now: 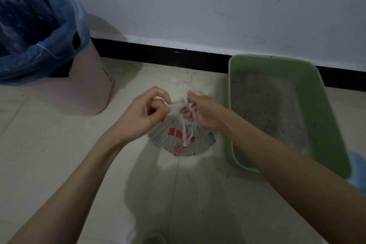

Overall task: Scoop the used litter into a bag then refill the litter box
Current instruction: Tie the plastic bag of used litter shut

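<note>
I had the bag (179, 138) hanging just below my fingers, its thin top drawn up between both hands. My left hand (141, 112) was curled, thumb and fingers pinching one handle of the film. My right hand (200, 110) pinched the other, with a strip of plastic looped round its fingers (189, 112). It looked to me like I was knotting the handles, so the scooping seemed done and the refill not yet begun.

The box (277, 105) sat just to the right of my right hand, close to my forearm, a shallow layer of grey litter (265, 109) lying in it. The bin (59, 65) with its blue liner (29, 31) stood well off to the left of my left hand.

What worried me was the film itself. It was thin and stretched taut between my fingers, and with the weight of the clumps below, a hard tug on the knot could have torn a handle and dropped the lot on the floor (59, 154). A loose knot could have slipped open on the way to the bin and spilled grit. My right forearm was near enough to the box rim that a careless sweep might have knocked it. I could not tell whether the bag's bottom touched the floor.
</note>
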`<state>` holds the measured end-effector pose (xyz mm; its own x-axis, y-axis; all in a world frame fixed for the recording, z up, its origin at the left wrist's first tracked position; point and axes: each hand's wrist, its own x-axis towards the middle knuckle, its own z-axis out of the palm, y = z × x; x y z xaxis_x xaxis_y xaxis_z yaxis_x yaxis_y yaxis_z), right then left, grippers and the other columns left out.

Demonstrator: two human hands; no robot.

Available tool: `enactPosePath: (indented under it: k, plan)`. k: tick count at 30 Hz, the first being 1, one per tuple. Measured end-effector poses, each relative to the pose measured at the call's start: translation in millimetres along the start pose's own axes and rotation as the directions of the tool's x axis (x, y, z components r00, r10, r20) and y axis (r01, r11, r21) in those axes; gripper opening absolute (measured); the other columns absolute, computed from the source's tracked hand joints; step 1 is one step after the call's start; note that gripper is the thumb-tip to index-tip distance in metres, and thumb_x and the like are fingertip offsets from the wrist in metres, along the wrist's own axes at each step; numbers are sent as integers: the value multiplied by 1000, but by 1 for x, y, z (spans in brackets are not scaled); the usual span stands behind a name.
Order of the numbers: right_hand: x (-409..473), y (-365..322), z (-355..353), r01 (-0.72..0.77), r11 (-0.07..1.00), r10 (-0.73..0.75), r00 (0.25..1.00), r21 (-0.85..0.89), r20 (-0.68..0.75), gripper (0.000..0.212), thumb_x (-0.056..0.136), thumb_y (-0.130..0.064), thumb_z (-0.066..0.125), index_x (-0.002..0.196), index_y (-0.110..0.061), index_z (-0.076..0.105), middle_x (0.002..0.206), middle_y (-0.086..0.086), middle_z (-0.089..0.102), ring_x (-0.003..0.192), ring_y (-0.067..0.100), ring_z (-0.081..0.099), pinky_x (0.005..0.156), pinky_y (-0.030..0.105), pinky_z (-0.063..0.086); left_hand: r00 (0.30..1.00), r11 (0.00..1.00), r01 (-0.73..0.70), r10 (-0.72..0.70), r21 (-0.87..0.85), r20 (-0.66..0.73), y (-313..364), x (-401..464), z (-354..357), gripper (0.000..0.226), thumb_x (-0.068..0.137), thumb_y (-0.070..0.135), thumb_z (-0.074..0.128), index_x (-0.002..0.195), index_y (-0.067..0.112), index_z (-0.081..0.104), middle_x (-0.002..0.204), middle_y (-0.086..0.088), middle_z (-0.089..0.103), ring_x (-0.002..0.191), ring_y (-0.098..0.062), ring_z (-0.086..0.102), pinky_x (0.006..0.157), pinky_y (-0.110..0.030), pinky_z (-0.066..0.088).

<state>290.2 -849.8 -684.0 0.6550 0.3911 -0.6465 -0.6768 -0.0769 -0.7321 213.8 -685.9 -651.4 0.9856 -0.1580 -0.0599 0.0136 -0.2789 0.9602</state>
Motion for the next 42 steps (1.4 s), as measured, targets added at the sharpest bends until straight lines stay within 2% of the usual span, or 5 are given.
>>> enactPosePath:
  k: [11, 19, 32, 37, 42]
  plan:
    - [-22, -16, -28, 96, 946, -35, 980, -310, 197, 14, 89, 2, 54, 82, -3, 65, 70, 1, 61, 53, 2, 55, 53, 14, 45, 981, 800, 80, -170, 594, 98, -47, 28, 24, 78, 79, 26, 71, 144, 27, 26, 144, -3, 34, 130, -23, 28, 106, -38, 29]
    - [-18, -5, -29, 196, 551, -382, 923, -811, -37, 23, 81, 10, 49, 85, -12, 52, 80, -4, 50, 76, 11, 49, 60, 18, 41, 941, 940, 297, -318, 168, 113, -47, 42, 28, 16, 86, 24, 58, 75, 14, 64, 80, -4, 64, 81, -22, 60, 78, -36, 48]
    - [-18, 8, -16, 456, 646, -600, 799, -612, -37, 33, 81, 6, 60, 69, -25, 58, 83, 1, 64, 87, 22, 64, 78, 31, 54, 890, 863, 346, -426, -369, -162, -27, 43, 38, 19, 90, 23, 59, 83, 8, 69, 62, 0, 65, 51, -9, 60, 46, -17, 45]
    - [-23, 1, -19, 380, 921, -361, 916, 87, -175, 19, 88, 2, 52, 75, -8, 61, 78, 5, 64, 75, 14, 63, 72, 21, 54, 886, 828, 218, -390, -516, -252, -32, 44, 38, 29, 100, 24, 40, 85, 12, 61, 80, -4, 61, 72, -13, 58, 65, -24, 48]
    - [-20, 20, -19, 158, 722, -108, 987, 674, -115, 28, 88, 2, 43, 62, -8, 46, 56, 9, 63, 67, 20, 67, 74, 28, 55, 851, 403, 138, -515, -905, -100, -46, 38, 44, 34, 101, 26, 34, 76, 11, 51, 77, -6, 72, 79, -16, 70, 72, -27, 57]
